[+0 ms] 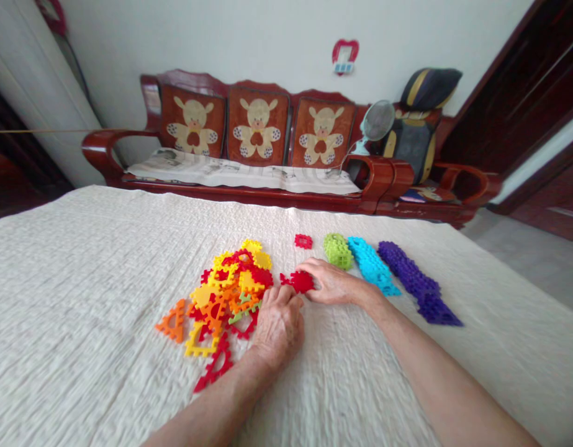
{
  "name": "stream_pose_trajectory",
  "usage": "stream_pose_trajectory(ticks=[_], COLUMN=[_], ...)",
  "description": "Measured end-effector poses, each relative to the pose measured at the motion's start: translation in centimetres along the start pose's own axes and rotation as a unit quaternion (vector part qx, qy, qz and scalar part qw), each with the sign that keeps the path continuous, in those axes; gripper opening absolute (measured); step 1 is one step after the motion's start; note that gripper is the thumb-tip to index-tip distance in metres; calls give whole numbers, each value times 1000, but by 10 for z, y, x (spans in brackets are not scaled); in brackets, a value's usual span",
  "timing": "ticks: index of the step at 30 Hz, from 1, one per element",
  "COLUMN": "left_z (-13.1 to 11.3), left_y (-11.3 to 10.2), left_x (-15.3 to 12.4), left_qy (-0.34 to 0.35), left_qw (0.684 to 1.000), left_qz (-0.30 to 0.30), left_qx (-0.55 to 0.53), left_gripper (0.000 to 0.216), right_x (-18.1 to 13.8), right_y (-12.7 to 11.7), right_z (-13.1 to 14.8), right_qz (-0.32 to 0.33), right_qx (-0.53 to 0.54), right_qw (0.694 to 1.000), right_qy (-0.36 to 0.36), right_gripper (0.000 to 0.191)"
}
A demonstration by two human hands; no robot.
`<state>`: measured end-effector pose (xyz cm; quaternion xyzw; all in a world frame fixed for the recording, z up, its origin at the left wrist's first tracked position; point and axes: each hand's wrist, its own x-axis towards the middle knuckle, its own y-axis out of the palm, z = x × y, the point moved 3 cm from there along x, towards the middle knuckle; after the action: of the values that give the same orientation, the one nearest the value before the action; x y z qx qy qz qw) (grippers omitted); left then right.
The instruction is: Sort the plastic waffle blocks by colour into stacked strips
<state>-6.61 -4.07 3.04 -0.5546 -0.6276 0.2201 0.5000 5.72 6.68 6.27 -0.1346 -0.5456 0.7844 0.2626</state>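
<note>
A loose heap of red, yellow and orange interlocking plastic pieces (228, 282) lies on the cream quilted cloth (81, 279). My left hand (279, 323) rests at the heap's right edge with its fingers curled; what they hold is hidden. My right hand (330, 284) lies just right of it, fingers pinched on a red piece (299, 281). A single red square piece (303, 241) sits apart, farther back. To the right lie sorted rows: green pieces (338, 249), cyan pieces (372, 265) and purple pieces (419, 282).
Behind the cloth-covered surface stands a dark red wooden bench (249, 186) with three bear cushions, a small fan (378, 121) and a bag (421, 118). A dark door (523, 112) is at the far right.
</note>
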Motion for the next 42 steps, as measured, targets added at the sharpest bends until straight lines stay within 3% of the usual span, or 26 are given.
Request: stream_pose_trajectory(ticks=[4,9,15,21,26,33,37,40,42], left_z=[0,1,1,0,-1,-1,-1,0,0], left_y=[1,2,2,4,4,3,4,4,5], left_x=[1,2,2,1,2,2,2,2,2], left_qy=[-2,-3,-7,-8,-5,0,4,9,8], left_qw=[1000,1000,1000,1000,1000,1000,1000,1000,1000], left_qz=[-2,2,3,8,2,13,9,7,10], left_qx=[-2,4,-1,3,12,22,21,17,14], left_gripper=[21,21,22,21,22,20,20,20,19], right_x=[0,19,61,73,74,84,80,67,56], right_y=[-6,-33,-46,-37,-34,-28,-29,-26,-16], right_z=[-4,-22,-55,-62,-61,-68,-62,-43,-27], right_qz=[-37,-127,-61,-4,6,25,0,-52,-37], right_qx=[-14,-102,-191,-195,-191,-183,-180,-137,-69], right_qw=[999,985,963,959,962,965,968,986,997], right_qy=[19,50,178,206,193,187,174,84,-4], right_gripper=[47,50,45,46,53,47,58,68,68])
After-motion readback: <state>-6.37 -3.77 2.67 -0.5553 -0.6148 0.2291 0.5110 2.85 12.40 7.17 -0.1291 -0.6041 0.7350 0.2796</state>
